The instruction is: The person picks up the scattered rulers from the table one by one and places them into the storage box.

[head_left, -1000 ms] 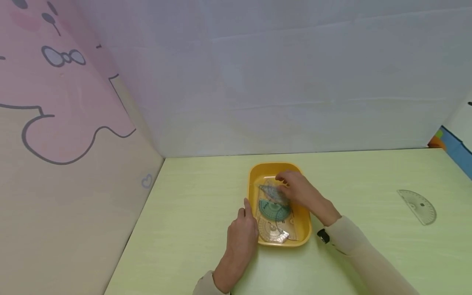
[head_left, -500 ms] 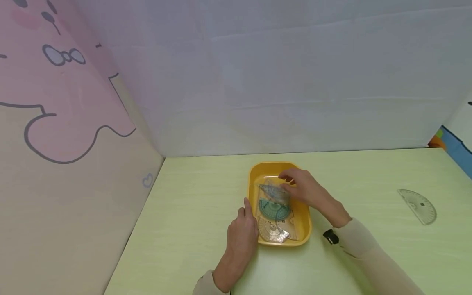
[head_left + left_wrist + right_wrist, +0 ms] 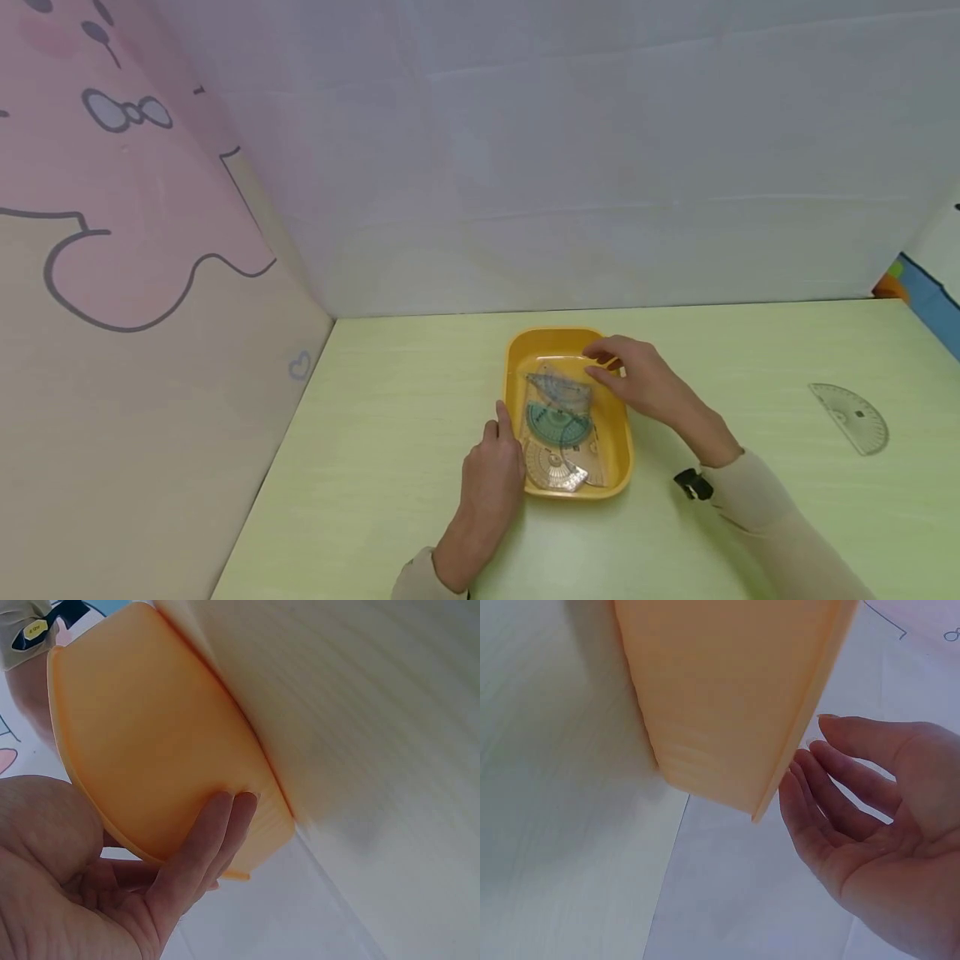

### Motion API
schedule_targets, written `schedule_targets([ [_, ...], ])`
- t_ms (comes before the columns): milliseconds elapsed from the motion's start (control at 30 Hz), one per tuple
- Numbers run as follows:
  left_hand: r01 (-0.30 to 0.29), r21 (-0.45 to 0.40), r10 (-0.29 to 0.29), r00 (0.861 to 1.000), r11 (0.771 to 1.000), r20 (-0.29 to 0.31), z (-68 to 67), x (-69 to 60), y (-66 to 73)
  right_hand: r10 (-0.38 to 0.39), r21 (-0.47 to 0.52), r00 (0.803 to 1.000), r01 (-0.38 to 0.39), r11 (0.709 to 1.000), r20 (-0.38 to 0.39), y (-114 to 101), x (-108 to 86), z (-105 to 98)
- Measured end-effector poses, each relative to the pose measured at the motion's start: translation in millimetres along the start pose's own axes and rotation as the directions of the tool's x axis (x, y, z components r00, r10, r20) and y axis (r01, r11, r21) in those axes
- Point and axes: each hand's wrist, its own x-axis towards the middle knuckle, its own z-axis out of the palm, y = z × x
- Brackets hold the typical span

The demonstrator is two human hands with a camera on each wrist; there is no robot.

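Observation:
A yellow plastic tray (image 3: 619, 467) stands on the table, holding several see-through drawing tools. Among them are a green protractor (image 3: 551, 423), a clear protractor (image 3: 551, 467) at the near end and a bluish clear piece with a pointed corner (image 3: 562, 390) near the middle. My left hand (image 3: 491, 479) holds the tray's left wall; in the left wrist view its fingers (image 3: 199, 847) lie on the outer wall and the thumb passes behind the rim. Above the tray's far right rim, my right hand (image 3: 645, 379) has loosely bent fingers, thumb apart, with nothing visible between them.
A clear protractor (image 3: 851, 418) lies alone on the pale green table (image 3: 405, 400) at the right. A white sheet-like wall (image 3: 562, 167) rises along the back edge. The left wall (image 3: 150, 400) carries a pink cartoon drawing.
My right hand has drawn back up and to the right, from over the bluish piece to the tray's right rim. The left hand and the tools stay in place.

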Motion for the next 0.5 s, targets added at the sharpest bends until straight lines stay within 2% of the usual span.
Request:
schedule_targets([
  [233,0.01,-0.015,-0.01,1.0,1.0,0.013,-0.2,0.2,0.1,-0.015,0.019,0.999,0.016,1.0,-0.04,5.8,-11.8,-12.5],
  [500,0.018,-0.017,-0.017,0.999,1.0,0.033,-1.3,1.2,0.1,0.035,-0.009,0.997,-0.035,0.999,-0.073,17.1,-26.1,-25.7],
])
